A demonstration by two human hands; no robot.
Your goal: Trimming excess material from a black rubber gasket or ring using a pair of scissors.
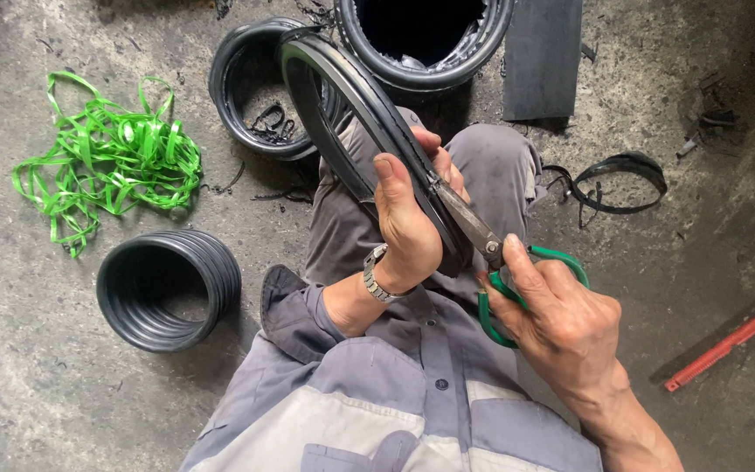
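Note:
My left hand (405, 223) grips a black rubber ring (362, 87) that arches up from my lap toward the top of the view. My right hand (561, 323) holds green-handled scissors (493, 253); their dark blades bite into the ring's edge just beside my left fingers. A metal wristwatch (376, 278) sits on my left wrist. I am seated, with grey trousers and a grey work shirt below the hands.
On the concrete floor lie a stack of black rubber rings (168, 288) at left, a tangle of green strapping (107, 162), more black rings (251, 87) and a black tub (425, 44) ahead, a cut rubber strip (618, 179) and a red bar (731, 339) at right.

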